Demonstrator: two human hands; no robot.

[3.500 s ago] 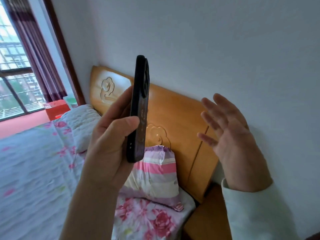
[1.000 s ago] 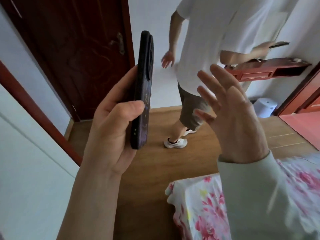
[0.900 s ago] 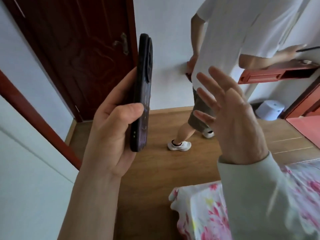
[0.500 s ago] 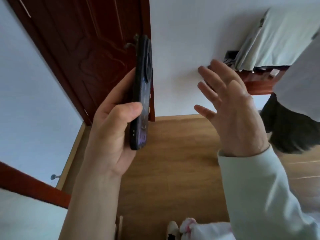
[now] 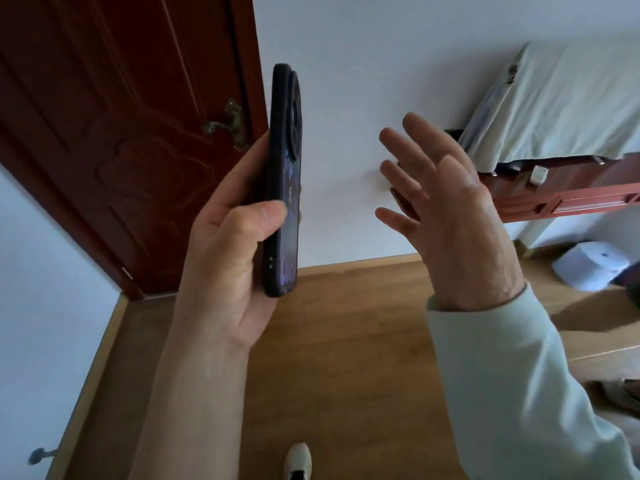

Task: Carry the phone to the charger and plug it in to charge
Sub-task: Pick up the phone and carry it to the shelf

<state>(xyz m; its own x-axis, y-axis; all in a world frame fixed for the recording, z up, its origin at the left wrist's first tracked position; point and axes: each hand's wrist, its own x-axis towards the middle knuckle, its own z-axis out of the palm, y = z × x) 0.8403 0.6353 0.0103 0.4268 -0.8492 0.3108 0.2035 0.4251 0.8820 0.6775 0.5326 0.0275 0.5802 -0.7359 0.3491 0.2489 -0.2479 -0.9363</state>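
Observation:
A dark phone (image 5: pixel 284 174) in a black case with a round camera bump stands upright and edge-on in front of me. My left hand (image 5: pixel 228 251) is wrapped around its lower half, thumb across the side. My right hand (image 5: pixel 446 216) is raised to the right of the phone, apart from it, fingers spread and holding nothing. A small white block that may be a charger (image 5: pixel 539 174) lies on a red wooden shelf (image 5: pixel 568 199) at the right wall; I cannot tell for sure what it is.
A dark red door (image 5: pixel 114 133) with a brass handle (image 5: pixel 228 126) stands at the left. A pale green cloth (image 5: pixel 568 98) drapes over the shelf. A white bin (image 5: pixel 592 268) sits on the wood floor below. My shoe (image 5: pixel 297 460) shows at the bottom edge.
The view has swung from the bed across the room to the door and shelf. The other person has left the view. Both hands keep the same pose, the phone still held upright.

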